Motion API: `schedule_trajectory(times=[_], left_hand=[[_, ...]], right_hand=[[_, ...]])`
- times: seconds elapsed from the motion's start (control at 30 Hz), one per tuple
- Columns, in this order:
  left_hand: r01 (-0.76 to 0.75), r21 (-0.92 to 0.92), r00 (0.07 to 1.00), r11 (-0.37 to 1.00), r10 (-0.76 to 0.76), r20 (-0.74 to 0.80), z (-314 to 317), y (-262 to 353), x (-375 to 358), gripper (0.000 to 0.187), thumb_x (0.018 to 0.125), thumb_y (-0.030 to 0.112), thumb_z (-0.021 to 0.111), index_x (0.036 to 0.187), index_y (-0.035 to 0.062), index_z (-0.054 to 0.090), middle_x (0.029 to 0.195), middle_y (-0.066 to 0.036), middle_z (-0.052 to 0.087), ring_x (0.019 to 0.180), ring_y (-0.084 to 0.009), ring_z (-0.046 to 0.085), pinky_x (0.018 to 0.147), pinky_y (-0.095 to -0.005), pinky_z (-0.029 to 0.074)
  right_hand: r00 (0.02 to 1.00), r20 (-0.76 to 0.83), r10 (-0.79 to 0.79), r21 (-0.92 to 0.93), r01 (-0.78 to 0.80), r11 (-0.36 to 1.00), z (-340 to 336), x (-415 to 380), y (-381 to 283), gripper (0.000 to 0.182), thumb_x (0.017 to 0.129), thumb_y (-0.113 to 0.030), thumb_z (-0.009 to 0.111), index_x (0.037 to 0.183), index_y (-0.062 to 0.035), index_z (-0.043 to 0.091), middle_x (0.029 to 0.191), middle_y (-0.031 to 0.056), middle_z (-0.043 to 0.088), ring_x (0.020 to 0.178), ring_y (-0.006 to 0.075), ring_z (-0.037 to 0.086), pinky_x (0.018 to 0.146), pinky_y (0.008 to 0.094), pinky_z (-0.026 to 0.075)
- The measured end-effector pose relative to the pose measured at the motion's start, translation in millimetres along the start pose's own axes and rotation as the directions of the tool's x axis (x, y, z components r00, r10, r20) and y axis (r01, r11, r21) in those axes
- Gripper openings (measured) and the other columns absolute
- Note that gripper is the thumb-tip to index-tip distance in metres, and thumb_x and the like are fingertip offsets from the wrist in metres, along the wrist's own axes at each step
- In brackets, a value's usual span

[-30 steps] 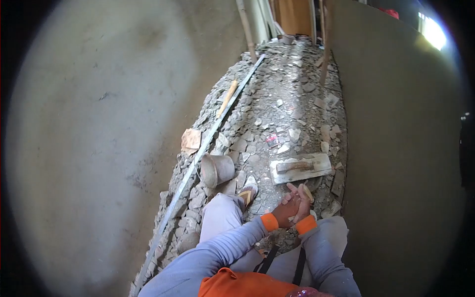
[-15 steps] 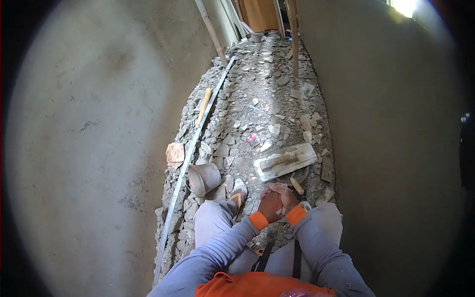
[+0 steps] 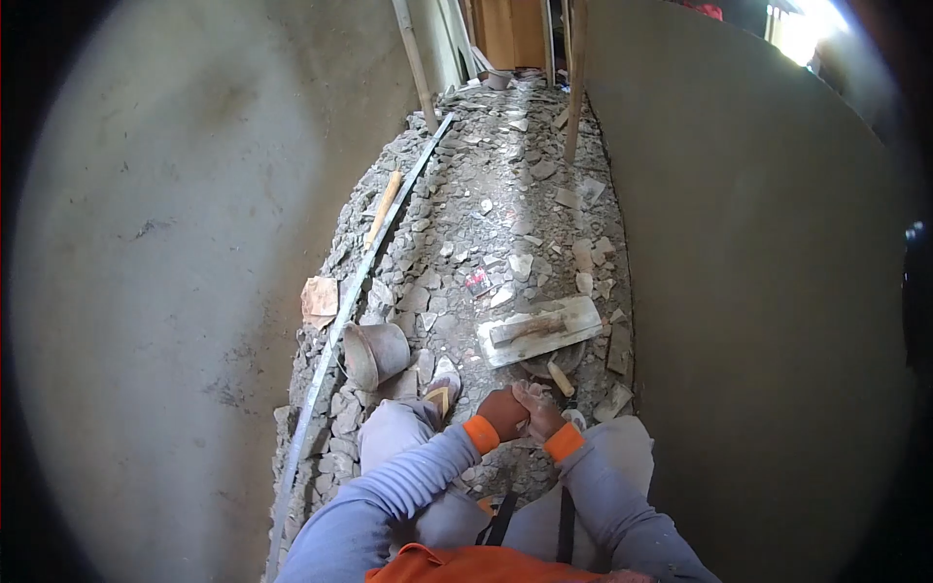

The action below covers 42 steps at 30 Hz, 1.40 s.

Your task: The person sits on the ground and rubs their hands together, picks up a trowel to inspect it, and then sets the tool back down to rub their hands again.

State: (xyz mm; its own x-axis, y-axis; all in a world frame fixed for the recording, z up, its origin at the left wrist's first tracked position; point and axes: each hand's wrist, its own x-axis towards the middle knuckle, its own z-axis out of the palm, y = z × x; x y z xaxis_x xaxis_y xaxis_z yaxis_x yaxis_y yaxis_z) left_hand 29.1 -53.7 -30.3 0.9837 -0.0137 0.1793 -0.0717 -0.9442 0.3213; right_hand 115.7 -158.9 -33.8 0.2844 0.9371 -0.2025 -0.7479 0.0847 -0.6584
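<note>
While hands [image 3: 504, 414] clasp, walls [image 3: 758, 291] closely edge the rubble [image 3: 462, 209].

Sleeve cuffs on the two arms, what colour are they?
The cuffs are bright orange, seen best in the head view.

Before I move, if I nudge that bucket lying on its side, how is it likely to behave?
The bucket could roll or rock, since its rounded wall lies sideways, though the jagged rubble might stop it soon. It's probably stiff, as the wall keeps its round shape. Its weight is uncertain: I can't clearly see what's inside.
</note>
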Motion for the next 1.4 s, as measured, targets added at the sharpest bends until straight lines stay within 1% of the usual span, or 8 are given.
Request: schedule_trajectory(times=[0.2,0.33,0.47,0.67,0.9,1.07,1.2,1.4], left_hand=[[-0.014,-0.156,0.996,0.988,0.028,0.085,-1.6,-5.4,5.7,0.029,0.068,0.030,0.067,0.091,0.0124,0.062,0.088,-0.011,0.062,0.079,-0.0321,0.061,0.064,-0.0434,0.050],[0.024,-0.215,0.999,0.976,-0.033,-0.038,-3.0,-4.4,9.1,0.028,0.067,0.028,0.068,0.091,0.0125,0.062,0.081,-0.010,0.062,0.074,-0.0327,0.062,0.062,-0.0440,0.049],[0.065,-0.252,0.997,0.966,-0.053,0.054,-4.7,-9.9,10.2,0.035,0.066,0.027,0.070,0.095,0.0111,0.059,0.078,-0.011,0.062,0.073,-0.0341,0.062,0.062,-0.0447,0.048],[0.078,-0.470,0.979,0.879,0.021,0.202,-21.6,-10.3,20.8,0.047,0.060,0.025,0.073,0.100,0.0083,0.054,0.080,-0.014,0.064,0.078,-0.0373,0.062,0.064,-0.0451,0.047],[-0.124,-0.528,0.967,0.840,0.222,0.127,-32.7,-10.6,28.1,0.050,0.055,0.024,0.077,0.096,0.0042,0.056,0.081,-0.016,0.064,0.079,-0.0375,0.064,0.068,-0.0429,0.050],[-0.195,-0.678,0.943,0.709,0.326,0.070,4.7,-16.5,26.0,0.054,0.058,0.022,0.076,0.105,0.0038,0.058,0.088,-0.016,0.065,0.085,-0.0367,0.063,0.073,-0.0422,0.049],[-0.298,-0.751,0.912,0.590,0.408,-0.041,-6.9,-15.8,24.7,0.051,0.064,0.023,0.073,0.109,0.0026,0.060,0.093,-0.017,0.067,0.088,-0.0363,0.064,0.077,-0.0402,0.050],[-0.254,-0.615,0.942,0.746,0.335,0.016,-33.8,-13.6,25.4,0.051,0.067,0.028,0.070,0.110,0.0044,0.059,0.095,-0.017,0.066,0.088,-0.0340,0.065,0.077,-0.0402,0.051]], right_hand=[[0.957,-0.281,0.077,-0.008,-0.083,0.997,18.7,-4.4,-6.3,0.032,0.093,-0.041,0.054,0.108,-0.0130,0.052,0.093,-0.0004,0.059,0.071,0.0089,0.058,0.058,0.0242,0.047],[0.981,-0.167,0.097,-0.089,-0.113,0.990,-12.7,-3.2,2.7,0.048,0.091,-0.046,0.056,0.116,-0.0046,0.053,0.110,0.0078,0.059,0.099,0.0190,0.059,0.084,0.0339,0.050],[0.980,-0.199,-0.001,-0.152,-0.029,0.988,10.5,-10.6,-1.9,0.050,0.090,-0.044,0.058,0.119,-0.0047,0.052,0.109,0.0077,0.059,0.100,0.0186,0.058,0.081,0.0334,0.051],[0.990,-0.126,-0.059,-0.449,-0.004,0.894,3.1,-11.7,2.6,0.088,0.087,-0.046,0.060,0.147,-0.0060,0.010,0.115,0.0102,0.054,0.097,0.0163,0.056,0.078,0.0287,0.049],[0.991,-0.136,0.000,-0.601,-0.083,0.795,44.0,-34.7,-24.5,0.079,0.087,-0.033,0.066,0.143,-0.0016,0.019,0.110,0.0073,0.054,0.093,0.0142,0.056,0.079,0.0278,0.049],[0.997,-0.067,0.034,-0.808,-0.074,0.585,-4.0,-41.1,3.2,0.039,0.088,-0.039,0.064,0.093,-0.0035,0.050,0.069,0.0020,0.055,0.054,0.0095,0.049,0.049,0.0237,0.041],[1.000,0.017,-0.002,-0.820,0.015,0.573,23.9,-47.2,-10.4,0.050,0.090,-0.043,0.058,0.059,-0.0068,0.048,0.054,0.0009,0.048,0.049,0.0109,0.046,0.047,0.0259,0.039],[0.998,0.053,-0.022,-0.850,0.057,0.523,24.2,-45.4,-21.0,0.042,0.093,-0.045,0.052,0.087,-0.0034,0.056,0.087,0.0066,0.057,0.072,0.0111,0.056,0.060,0.0244,0.045]])
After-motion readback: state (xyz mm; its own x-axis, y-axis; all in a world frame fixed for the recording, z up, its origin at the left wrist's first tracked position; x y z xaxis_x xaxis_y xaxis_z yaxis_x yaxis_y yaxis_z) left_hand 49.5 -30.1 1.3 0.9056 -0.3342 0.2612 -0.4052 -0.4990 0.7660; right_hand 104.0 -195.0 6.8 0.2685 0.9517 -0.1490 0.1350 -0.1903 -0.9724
